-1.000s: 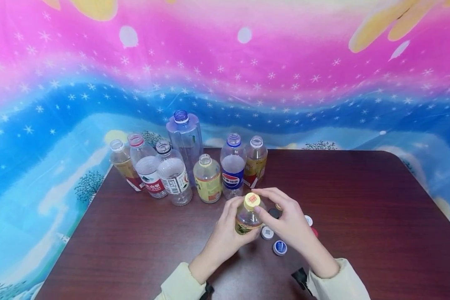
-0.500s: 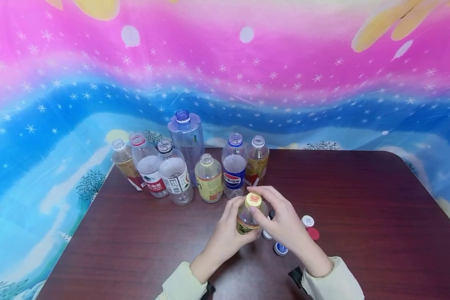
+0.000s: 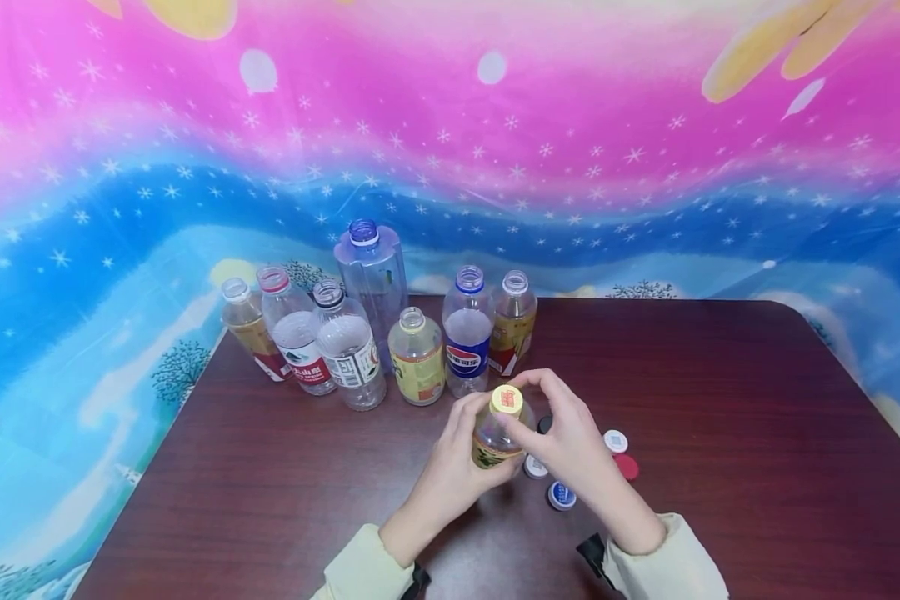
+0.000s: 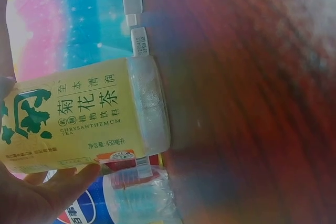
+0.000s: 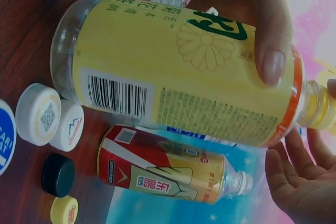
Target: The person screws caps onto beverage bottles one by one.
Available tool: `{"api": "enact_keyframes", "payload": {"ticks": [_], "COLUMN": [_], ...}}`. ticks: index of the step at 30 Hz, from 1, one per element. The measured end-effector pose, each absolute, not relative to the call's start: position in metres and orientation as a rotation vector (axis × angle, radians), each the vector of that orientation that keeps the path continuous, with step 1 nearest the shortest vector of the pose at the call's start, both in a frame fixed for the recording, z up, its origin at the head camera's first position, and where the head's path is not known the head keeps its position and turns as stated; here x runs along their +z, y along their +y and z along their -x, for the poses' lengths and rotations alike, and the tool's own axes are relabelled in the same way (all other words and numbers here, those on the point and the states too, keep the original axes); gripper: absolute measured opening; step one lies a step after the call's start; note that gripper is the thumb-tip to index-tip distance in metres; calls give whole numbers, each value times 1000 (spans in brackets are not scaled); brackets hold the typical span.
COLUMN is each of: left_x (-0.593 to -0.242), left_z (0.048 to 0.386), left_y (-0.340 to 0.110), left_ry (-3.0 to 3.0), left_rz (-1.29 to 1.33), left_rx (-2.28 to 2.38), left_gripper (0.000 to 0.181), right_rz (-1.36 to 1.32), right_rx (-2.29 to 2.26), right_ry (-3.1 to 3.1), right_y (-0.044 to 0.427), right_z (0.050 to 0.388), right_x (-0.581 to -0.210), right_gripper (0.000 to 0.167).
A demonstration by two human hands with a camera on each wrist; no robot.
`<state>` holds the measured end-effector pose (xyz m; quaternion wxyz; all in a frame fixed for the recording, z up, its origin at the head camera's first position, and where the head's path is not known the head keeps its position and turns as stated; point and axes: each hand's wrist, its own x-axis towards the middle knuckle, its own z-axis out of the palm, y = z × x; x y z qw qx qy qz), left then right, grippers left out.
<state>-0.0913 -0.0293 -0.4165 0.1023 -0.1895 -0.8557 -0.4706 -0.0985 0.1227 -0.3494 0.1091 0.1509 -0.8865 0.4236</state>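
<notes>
A yellow-labelled chrysanthemum tea bottle [image 4: 79,114] is held upright just above the table by my left hand [image 3: 450,458], whose fingers and thumb wrap its body. On its neck sits a yellow bottle cap [image 3: 507,400] with a red print. My right hand [image 3: 566,429] has its thumb and forefinger at opposite sides of this cap, pinching it. In the right wrist view, the cap [image 5: 323,115] lies partly cut off at the edge, and the right hand's other fingers [image 5: 299,166] are loosely bent below the neck.
Several uncapped bottles stand at the back left, including a Pepsi bottle [image 3: 468,333], a tall bluish bottle [image 3: 371,283] and a second yellow-labelled bottle [image 3: 417,367]. Loose caps lie near my right hand: a red cap [image 3: 626,467], a blue cap [image 3: 562,496], a black cap [image 5: 58,175] and others.
My right hand has shifted slightly left, and its forefinger is now more arched beside the cap. The cap's print has turned a little. My left hand keeps its hold on the bottle.
</notes>
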Motion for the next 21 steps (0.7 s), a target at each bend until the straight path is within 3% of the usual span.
{"api": "enact_keyframes", "payload": {"ticks": [5,12,21], "left_x": [-415,-414,-416], "left_z": [91,91,91], "left_y": [-29,-29,-29], "left_ry": [-2541,-2545,-2553], "left_rz": [561,560,550], "left_rx": [-1393,-1402,-1405], "left_gripper": [74,74,75], "right_rz": [-546,-623,-482], "right_rx": [1280,1306,1256], "right_ry": [-2589,-2468,-2454], "right_y": [124,131,124], "right_z": [97,96,97], "right_x": [-351,-355,-356], "right_gripper": [49,38,39]}}
